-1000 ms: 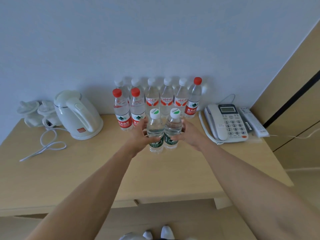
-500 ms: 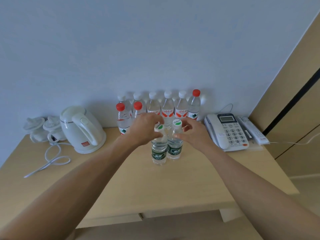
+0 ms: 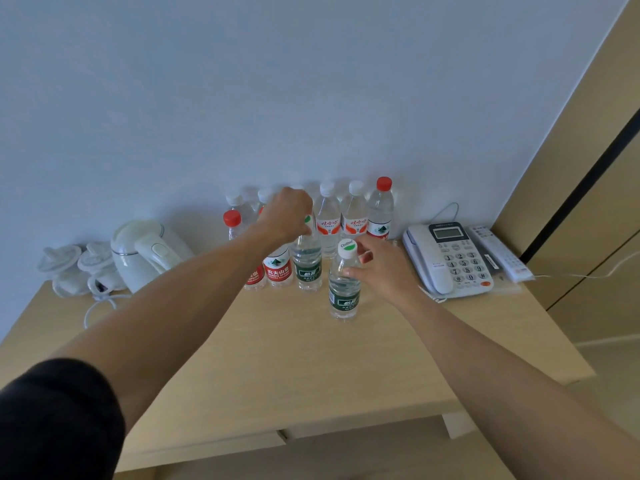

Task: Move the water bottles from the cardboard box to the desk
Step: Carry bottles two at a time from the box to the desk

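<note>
Water bottles stand upright on the light wooden desk [image 3: 277, 358], and we are handling the two with green labels. Our left hand [image 3: 285, 214] grips the top of one green-label bottle [image 3: 306, 263] from above, fingers curled over its cap so that only a sliver of green shows; its base sits on the desk just beside a red-label bottle [image 3: 277, 268]. Our right hand [image 3: 382, 268] rests against the neck of the other green-label bottle [image 3: 344, 289], thumb touching the clear plastic below the white cap and the fingers loosely bent behind it; we cannot tell whether it truly holds the bottle or only touches it. This bottle stands apart from the others, nearer the desk's front edge. Behind them, against the pale wall, runs a row of white-capped bottles [image 3: 328, 220] with orange labels, ended on the right by a red-capped bottle [image 3: 381, 209]. Another red-capped bottle [image 3: 232, 225] is partly hidden by our left forearm. To the left sit a white electric kettle [image 3: 145, 251], its cord, and two lidded white cups [image 3: 69, 265]. To the right lie a white desk telephone [image 3: 450, 258] and, just beside it, a white remote control [image 3: 498, 251].
</note>
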Demonstrator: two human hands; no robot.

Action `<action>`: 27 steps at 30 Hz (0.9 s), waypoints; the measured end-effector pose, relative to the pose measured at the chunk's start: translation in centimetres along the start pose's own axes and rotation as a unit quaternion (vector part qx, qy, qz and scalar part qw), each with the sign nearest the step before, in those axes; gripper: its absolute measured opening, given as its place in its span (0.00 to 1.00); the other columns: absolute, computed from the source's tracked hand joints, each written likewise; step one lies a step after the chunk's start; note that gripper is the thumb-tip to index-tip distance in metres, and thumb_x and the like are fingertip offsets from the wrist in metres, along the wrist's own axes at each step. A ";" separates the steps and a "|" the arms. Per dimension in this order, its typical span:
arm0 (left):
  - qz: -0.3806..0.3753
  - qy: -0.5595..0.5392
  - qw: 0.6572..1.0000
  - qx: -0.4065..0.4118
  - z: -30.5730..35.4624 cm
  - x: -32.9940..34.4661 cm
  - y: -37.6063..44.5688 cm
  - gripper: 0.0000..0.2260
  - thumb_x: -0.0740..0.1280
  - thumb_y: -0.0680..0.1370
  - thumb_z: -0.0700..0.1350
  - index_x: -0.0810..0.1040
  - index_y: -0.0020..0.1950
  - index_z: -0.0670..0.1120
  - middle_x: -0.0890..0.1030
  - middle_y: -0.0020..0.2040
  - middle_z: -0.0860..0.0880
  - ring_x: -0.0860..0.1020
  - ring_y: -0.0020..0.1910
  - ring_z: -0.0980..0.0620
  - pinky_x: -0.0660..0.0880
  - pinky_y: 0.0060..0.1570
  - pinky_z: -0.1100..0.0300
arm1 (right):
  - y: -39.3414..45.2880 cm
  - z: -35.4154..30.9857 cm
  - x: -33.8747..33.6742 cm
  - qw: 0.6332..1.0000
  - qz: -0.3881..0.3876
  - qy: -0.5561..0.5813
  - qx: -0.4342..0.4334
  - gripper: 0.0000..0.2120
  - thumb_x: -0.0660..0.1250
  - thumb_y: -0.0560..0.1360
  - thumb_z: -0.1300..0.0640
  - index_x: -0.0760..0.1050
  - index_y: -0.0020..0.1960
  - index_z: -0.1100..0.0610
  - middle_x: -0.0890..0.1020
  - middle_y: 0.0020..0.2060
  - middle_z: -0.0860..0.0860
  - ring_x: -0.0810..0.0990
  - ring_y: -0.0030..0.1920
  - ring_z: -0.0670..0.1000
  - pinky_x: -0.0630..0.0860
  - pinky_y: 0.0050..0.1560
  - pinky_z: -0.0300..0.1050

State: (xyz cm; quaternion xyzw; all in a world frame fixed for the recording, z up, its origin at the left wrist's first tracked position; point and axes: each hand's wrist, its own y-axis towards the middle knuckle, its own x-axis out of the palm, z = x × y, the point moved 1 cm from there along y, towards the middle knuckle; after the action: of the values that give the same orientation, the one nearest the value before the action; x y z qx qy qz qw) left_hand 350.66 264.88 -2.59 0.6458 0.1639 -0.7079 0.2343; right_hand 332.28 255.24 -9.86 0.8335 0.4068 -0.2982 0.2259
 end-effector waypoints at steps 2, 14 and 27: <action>-0.003 -0.001 1.000 -0.014 -0.3 -0.2 0.9 0.16 0.79 0.72 0.46 0.83 0.55 0.41 0.83 0.51 0.43 0.81 0.51 0.43 0.79 0.52 0.51 | 0.0 0.0 0.1 1.000 0.002 -0.005 -0.001 0.24 0.79 0.68 0.53 0.77 0.62 0.53 0.81 0.50 0.47 0.78 0.47 0.47 0.69 0.42 0.35; -0.010 -0.007 0.999 -0.036 -1.0 -0.3 2.7 0.14 0.78 0.73 0.44 0.82 0.55 0.41 0.83 0.52 0.43 0.81 0.51 0.44 0.76 0.46 0.56 | -0.2 0.4 0.4 1.000 0.013 -0.014 0.004 0.24 0.79 0.69 0.53 0.76 0.61 0.53 0.79 0.49 0.44 0.77 0.47 0.45 0.66 0.40 0.31; -0.017 0.002 1.000 -0.020 -1.1 -0.3 2.6 0.19 0.79 0.72 0.47 0.81 0.60 0.43 0.81 0.58 0.45 0.78 0.57 0.45 0.77 0.53 0.53 | 0.2 0.1 1.2 0.999 0.036 -0.002 -0.009 0.22 0.78 0.70 0.54 0.76 0.62 0.55 0.77 0.47 0.44 0.73 0.46 0.45 0.66 0.42 0.36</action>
State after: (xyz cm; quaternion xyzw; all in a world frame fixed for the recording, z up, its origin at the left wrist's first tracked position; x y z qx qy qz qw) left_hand 353.06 263.33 -2.20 0.6392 0.1897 -0.7073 0.2350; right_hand 332.97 255.72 -10.70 0.8450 0.3787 -0.2879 0.2445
